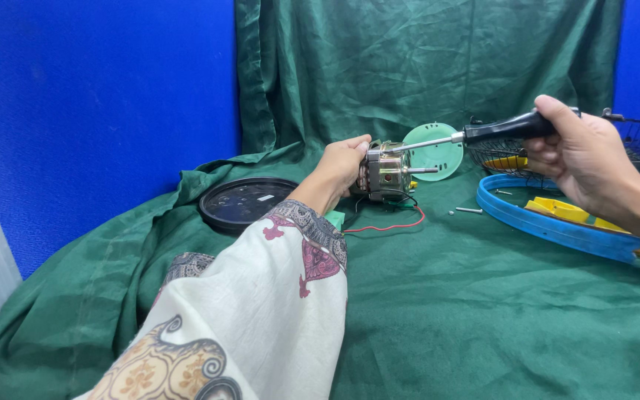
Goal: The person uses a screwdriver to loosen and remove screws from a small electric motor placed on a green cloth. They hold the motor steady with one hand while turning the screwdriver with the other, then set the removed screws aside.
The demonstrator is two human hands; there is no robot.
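Note:
A small metal fan motor (pixel 387 172) with a shaft pointing right rests on the green cloth, and my left hand (pixel 341 164) grips its left end. My right hand (pixel 583 157) is closed on the black handle of a screwdriver (pixel 475 134). Its metal tip touches the top of the motor. Red and black wires (pixel 387 224) trail from the motor onto the cloth. My left sleeve is pale with a paisley pattern.
A round black cover (pixel 242 201) lies left of the motor. A light green disc (pixel 438 152) stands behind it. At the right are a blue ring (pixel 550 226) with yellow blades, a black wire guard (pixel 635 141) and loose screws (pixel 470 210). Green cloth covers the table.

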